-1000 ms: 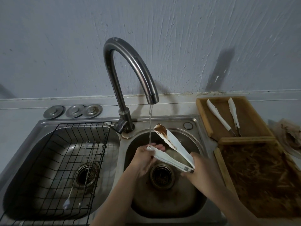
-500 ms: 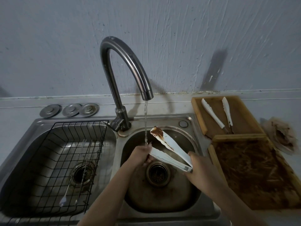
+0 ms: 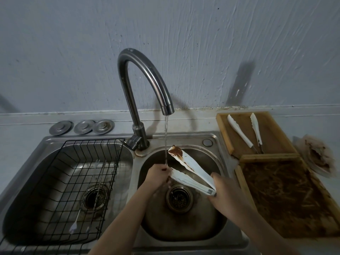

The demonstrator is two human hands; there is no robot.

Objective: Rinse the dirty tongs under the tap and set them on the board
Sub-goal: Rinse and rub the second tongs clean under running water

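Note:
White tongs (image 3: pixel 193 171) with brown smears on the upper arm's tip hang over the right sink basin (image 3: pixel 217 162). My right hand (image 3: pixel 228 194) grips their hinge end. My left hand (image 3: pixel 158 175) holds the tip of the lower arm, right where the thin water stream from the curved tap (image 3: pixel 145 74) lands. The upper arm's dirty tip stands just right of the stream. A wooden board (image 3: pixel 272 133) at the back right carries two clean white tongs (image 3: pixel 239 130).
The left basin holds a black wire rack (image 3: pixel 60 181) with a long spoon in it. Three metal plugs (image 3: pixel 82 127) lie behind it. A dirty wooden board (image 3: pixel 287 196) and a soiled plate (image 3: pixel 320 155) sit at the right.
The hands and tongs keep nearly the same pose under the stream; my left hand has shifted slightly along the lower tip. The camera view has drifted a little.

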